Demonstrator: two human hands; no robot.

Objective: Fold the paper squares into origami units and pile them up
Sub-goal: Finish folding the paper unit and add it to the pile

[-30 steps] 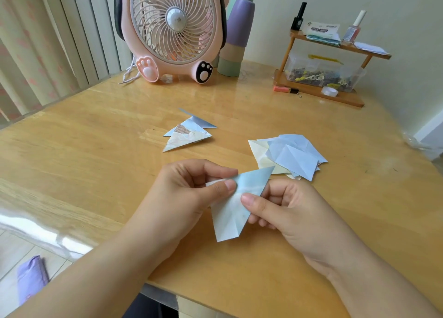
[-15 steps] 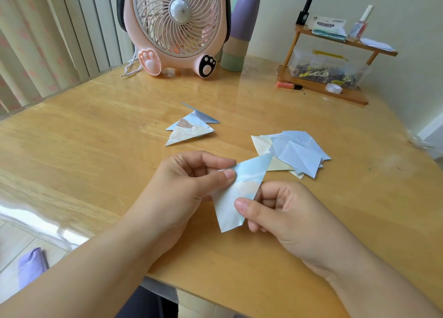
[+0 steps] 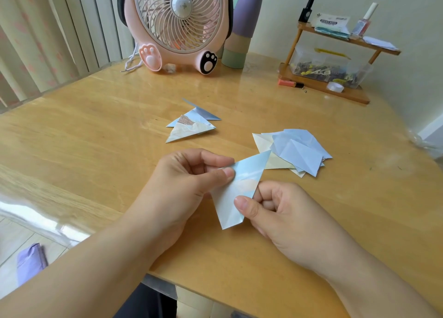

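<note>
Right thumb (image 3: 244,203) lower on paper (image 3: 236,190)

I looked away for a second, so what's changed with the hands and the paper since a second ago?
The right hand slid its thumb down the folded paper, from the upper edge toward the lower tip. The left hand keeps pinching the top left corner. The finished units and the loose squares lie as before.

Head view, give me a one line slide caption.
Both hands, left and right, pinch a half-folded blue paper above the wooden table.
</note>
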